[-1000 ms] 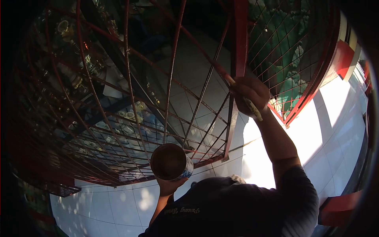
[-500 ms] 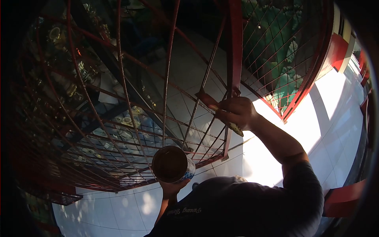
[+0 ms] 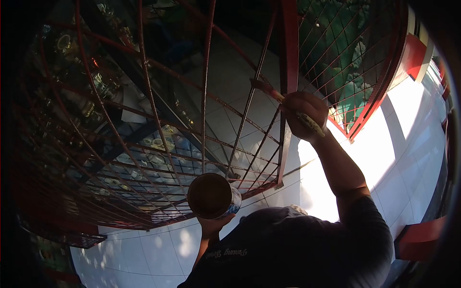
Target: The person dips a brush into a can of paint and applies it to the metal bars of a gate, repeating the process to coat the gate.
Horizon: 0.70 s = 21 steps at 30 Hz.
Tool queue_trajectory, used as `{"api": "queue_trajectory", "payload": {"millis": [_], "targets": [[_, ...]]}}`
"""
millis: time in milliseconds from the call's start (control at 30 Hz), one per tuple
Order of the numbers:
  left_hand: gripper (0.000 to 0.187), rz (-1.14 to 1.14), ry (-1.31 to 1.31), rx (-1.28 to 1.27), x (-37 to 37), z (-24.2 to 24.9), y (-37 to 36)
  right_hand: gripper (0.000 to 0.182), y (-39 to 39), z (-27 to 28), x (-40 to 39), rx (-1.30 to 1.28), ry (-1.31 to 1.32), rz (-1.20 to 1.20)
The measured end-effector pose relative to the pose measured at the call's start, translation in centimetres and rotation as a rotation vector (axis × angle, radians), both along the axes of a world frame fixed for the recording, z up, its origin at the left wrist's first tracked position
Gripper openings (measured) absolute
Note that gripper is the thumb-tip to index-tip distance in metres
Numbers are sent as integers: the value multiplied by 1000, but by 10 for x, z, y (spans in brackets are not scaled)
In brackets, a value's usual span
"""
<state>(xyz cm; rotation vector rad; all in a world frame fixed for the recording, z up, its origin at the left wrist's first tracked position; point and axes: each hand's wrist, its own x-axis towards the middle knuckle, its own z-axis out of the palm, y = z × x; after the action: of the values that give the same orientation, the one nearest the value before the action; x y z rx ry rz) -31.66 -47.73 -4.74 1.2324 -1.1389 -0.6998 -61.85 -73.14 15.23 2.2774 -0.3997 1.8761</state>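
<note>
The right hand (image 3: 303, 114), raised at about two o'clock, grips a paintbrush (image 3: 283, 103) whose bristle end lies against a red bar of the metal grille (image 3: 206, 96). At six o'clock the left hand (image 3: 214, 223) holds an open paint can (image 3: 211, 196) from below, just in front of the grille's lower edge. White floor tiles (image 3: 403, 144) lie sunlit at three o'clock.

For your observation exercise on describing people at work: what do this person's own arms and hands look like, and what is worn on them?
Both hands are bare, with no gloves: the right hand and the left hand. The forearms are uncovered. A dark short sleeve ends near the right elbow. The dark shirt carries pale lettering, not legible here. No watch or rings can be made out.
</note>
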Motion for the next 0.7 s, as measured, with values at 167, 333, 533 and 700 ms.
{"api": "queue_trajectory", "payload": {"millis": [167,333,533,700], "targets": [[125,-5,-3,11,3,2,3,31,1,-9,-2,-135,-282,-104],[123,-15,-3,21,2,5,1,24,4,-32,12,-30,-102,-213],[119,-25,-18,36,3,8,3,22,10,-48,15,-14,-133,-95],[117,-28,-32,47,5,11,7,18,12,-10,2,145,-236,-120]]}}
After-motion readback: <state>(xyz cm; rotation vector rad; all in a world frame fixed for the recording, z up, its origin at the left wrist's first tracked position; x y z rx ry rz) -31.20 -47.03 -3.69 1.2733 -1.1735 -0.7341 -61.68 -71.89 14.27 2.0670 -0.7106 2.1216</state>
